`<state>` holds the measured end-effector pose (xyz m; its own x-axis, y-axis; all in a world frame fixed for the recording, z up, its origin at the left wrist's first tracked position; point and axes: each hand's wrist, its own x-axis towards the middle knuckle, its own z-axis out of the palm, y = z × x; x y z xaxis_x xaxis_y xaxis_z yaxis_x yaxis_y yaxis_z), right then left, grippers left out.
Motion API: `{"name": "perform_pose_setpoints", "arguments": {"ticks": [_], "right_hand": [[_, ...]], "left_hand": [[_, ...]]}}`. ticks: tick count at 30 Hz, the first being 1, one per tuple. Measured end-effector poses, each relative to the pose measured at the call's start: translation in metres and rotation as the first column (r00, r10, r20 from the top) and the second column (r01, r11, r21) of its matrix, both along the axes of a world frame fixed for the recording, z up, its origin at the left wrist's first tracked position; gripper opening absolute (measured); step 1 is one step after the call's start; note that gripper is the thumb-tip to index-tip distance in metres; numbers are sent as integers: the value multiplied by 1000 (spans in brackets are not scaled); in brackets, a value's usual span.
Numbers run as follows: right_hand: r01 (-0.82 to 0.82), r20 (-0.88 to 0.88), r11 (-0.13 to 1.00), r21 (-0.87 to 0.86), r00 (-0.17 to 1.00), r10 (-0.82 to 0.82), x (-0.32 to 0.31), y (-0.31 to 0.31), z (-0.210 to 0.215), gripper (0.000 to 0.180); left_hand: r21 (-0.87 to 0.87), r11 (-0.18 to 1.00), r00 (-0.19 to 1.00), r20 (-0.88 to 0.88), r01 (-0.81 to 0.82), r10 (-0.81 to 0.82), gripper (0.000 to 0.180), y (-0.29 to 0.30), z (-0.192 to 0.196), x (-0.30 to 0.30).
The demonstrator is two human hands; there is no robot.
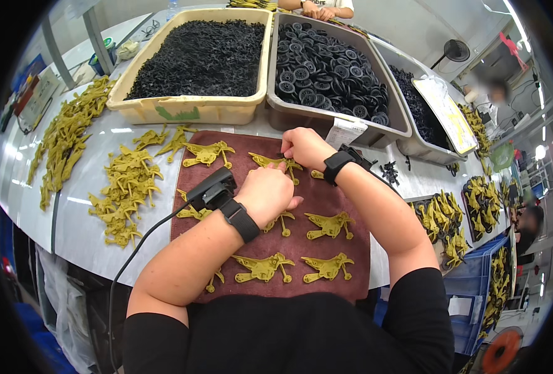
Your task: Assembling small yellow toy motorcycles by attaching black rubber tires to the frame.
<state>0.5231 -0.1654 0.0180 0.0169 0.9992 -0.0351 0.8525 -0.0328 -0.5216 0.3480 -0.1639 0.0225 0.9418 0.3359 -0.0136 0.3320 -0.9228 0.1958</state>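
My left hand (266, 192) curls over a yellow plastic frame (294, 165) in the far row on a maroon cloth (276, 244), its fingertips closed on the near edge. Fingers pinched together, my right hand (309, 148) is at the same frame and holds a small black piece, of which only a dark bit shows. Other yellow frames of the same shape lie in rows on the cloth: one frame (209, 153) is left of my hands, another frame (328, 225) nearer me. My left wrist and forearm partly cover some of them.
Beyond the cloth stand a cream bin (183, 111) of small black parts and a grey bin (332, 118) of black wheels. Heaped yellow frames (124, 193) lie at left. Small black pieces (390, 173) are scattered at right, near blue crates (470, 299). A person's hands (319, 11) show across the table.
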Motion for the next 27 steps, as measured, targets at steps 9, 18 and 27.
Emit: {"name": "perform_pose_setpoints", "arguments": {"ticks": [9, 18, 27], "right_hand": [[53, -114, 998, -16, 992, -54, 14, -16, 0, 16], [167, 383, 978, 126, 901, -204, 122, -107, 23, 13], [223, 424, 974, -50, 887, -181, 125, -119, 17, 16]], "left_hand": [[30, 999, 997, 56, 42, -44, 46, 2, -9, 4], [-73, 989, 992, -23, 125, -127, 39, 15, 12, -6], [-38, 992, 992, -39, -123, 122, 50, 32, 30, -77]]}}
